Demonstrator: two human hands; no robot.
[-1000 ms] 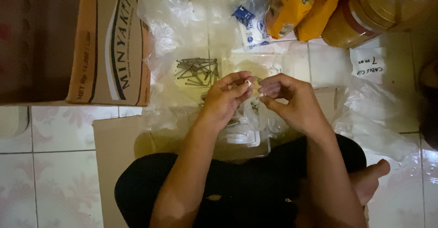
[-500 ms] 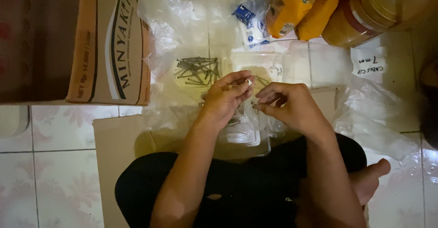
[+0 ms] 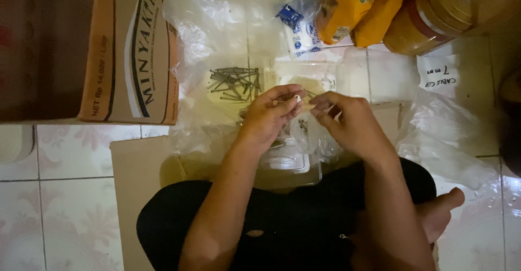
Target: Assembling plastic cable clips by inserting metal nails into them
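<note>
My left hand (image 3: 269, 113) pinches a small white clip (image 3: 297, 98) between thumb and fingertips, just above a clear plastic container (image 3: 287, 162) that sits by my lap. Close to its right, my right hand (image 3: 347, 122) has its fingers curled, and I cannot tell what it holds. A small clear bag (image 3: 310, 135) hangs below the two hands. A pile of dark nails (image 3: 234, 82) lies on clear plastic sheeting (image 3: 211, 27) just beyond my left hand.
A brown cardboard box (image 3: 130, 54) stands at the left. Yellow bags (image 3: 358, 5) and a brown jar (image 3: 434, 16) sit at the top right, a paper label (image 3: 438, 74) below them. Flat cardboard (image 3: 141, 184) covers the tiled floor (image 3: 59, 206). Crumpled clear plastic (image 3: 445, 135) lies at the right.
My right hand has moved slightly away from the left one and turned, so the two hands are a little apart now. The left hand keeps its place.
</note>
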